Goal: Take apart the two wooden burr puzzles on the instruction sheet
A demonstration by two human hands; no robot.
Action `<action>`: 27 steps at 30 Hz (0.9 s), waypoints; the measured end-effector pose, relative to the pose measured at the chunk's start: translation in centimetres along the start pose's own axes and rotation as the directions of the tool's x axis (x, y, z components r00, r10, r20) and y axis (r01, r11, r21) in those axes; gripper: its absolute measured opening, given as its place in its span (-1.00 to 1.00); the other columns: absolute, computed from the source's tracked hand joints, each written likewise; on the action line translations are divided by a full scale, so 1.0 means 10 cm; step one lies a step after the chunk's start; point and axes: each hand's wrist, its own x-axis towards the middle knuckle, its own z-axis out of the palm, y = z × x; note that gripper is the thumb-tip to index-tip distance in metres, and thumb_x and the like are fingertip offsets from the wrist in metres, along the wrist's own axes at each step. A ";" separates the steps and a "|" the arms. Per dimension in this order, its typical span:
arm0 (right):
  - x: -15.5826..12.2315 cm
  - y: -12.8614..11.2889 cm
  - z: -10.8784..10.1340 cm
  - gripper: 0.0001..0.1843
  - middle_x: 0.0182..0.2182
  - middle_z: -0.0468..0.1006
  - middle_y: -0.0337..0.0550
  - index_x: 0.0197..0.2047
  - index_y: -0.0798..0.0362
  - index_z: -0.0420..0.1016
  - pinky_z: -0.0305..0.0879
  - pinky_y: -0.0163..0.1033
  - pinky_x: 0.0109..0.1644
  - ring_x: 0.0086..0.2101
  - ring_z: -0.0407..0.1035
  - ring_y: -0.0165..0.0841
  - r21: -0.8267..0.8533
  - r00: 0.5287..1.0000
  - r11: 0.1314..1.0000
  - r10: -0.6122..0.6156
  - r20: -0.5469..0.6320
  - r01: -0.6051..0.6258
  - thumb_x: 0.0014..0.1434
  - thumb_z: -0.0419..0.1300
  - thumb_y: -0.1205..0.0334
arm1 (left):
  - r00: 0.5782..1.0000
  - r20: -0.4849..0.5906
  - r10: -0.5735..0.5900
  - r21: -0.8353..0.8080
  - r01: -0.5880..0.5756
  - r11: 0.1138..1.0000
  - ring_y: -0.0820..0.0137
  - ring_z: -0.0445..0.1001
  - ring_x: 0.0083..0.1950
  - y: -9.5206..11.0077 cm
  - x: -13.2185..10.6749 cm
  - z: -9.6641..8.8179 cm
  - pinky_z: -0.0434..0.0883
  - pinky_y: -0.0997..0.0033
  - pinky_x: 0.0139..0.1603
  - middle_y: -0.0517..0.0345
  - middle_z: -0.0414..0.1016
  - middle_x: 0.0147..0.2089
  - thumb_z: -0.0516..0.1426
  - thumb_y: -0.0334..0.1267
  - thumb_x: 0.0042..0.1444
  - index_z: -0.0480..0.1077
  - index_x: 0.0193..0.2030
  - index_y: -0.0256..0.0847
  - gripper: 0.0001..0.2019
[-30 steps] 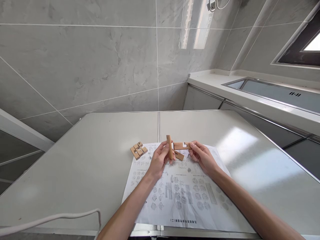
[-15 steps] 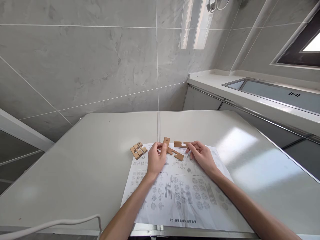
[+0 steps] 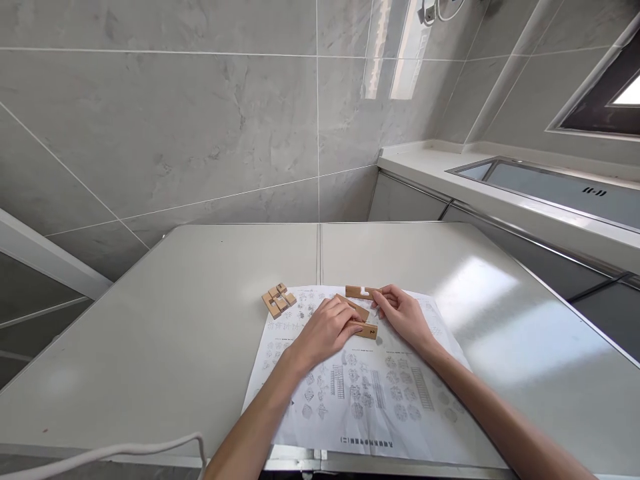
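Observation:
My left hand [image 3: 327,330] is closed on a wooden puzzle piece marked 2 [image 3: 369,331], which lies roughly level, its left part hidden under the fingers. Just behind it, a second wooden piece [image 3: 354,307] lies slanted on the paper, partly covered by the same hand. My right hand [image 3: 403,313] pinches the right end of a notched wooden piece [image 3: 357,292], whose cut-out shows near the fingertips. Left of my hands, an interlocked cluster of wooden pieces [image 3: 274,305], one marked 3, rests by the paper's corner.
A printed instruction sheet [image 3: 360,427] with small diagrams lies under both hands on a pale table [image 3: 150,333]. At the lower left runs a white cable [image 3: 125,448]. A counter with a sink [image 3: 550,187] stands to the right, and a grey tiled wall [image 3: 175,120] rises behind.
My left hand has turned over, swinging the piece marked 2 from upright to lying level, nearer me. The slanted piece's notches are no longer visible. My right hand has barely moved.

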 end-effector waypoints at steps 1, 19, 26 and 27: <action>0.00 0.00 0.00 -0.52 -0.34 0.69 -0.10 -0.20 -0.02 0.54 0.39 -0.16 -0.26 -0.45 0.45 -0.28 -0.012 1.000 1.000 -0.003 0.008 0.003 0.32 0.17 -0.29 | 1.000 -0.004 -0.021 -0.019 0.021 1.000 0.22 0.49 0.04 -0.01 -0.01 -0.01 0.41 0.15 0.10 0.12 0.60 -0.13 0.14 -0.18 0.42 0.49 -0.12 -0.12 -0.87; -0.03 0.02 0.06 -0.55 -0.26 0.67 -0.14 0.02 -0.12 0.62 0.36 -0.11 -0.19 -0.35 0.46 -0.21 -0.313 0.989 0.938 -0.139 0.059 0.151 0.44 0.03 -0.19 | 0.958 -0.099 -0.270 -0.127 0.257 0.958 0.16 0.43 0.06 -0.16 -0.03 -0.14 0.46 0.13 0.08 0.07 0.49 -0.12 0.32 -0.13 0.20 0.62 -0.26 -0.04 -0.91; -0.06 0.05 0.10 -0.61 -0.13 0.63 -0.08 0.04 -0.16 0.62 0.41 -0.07 -0.09 -0.18 0.50 -0.15 -0.353 0.970 0.904 -0.213 0.118 0.242 0.46 0.04 -0.12 | 0.991 -0.079 -0.112 -0.048 0.108 0.993 0.05 0.29 0.38 -0.05 -0.05 -0.07 0.33 -0.02 0.37 0.00 0.40 0.32 0.40 0.01 0.10 0.43 0.18 -0.03 -0.46; -0.06 0.06 0.10 -0.60 -0.11 0.62 -0.07 0.06 -0.17 0.62 0.42 -0.06 -0.08 -0.15 0.51 -0.14 -0.352 0.966 0.901 -0.220 0.133 0.254 0.46 0.03 -0.11 | 0.995 -0.053 -0.083 -0.038 0.081 0.996 0.03 0.26 0.42 -0.05 -0.05 -0.05 0.28 -0.05 0.41 -0.01 0.37 0.36 0.42 0.03 0.08 0.38 0.25 -0.02 -0.37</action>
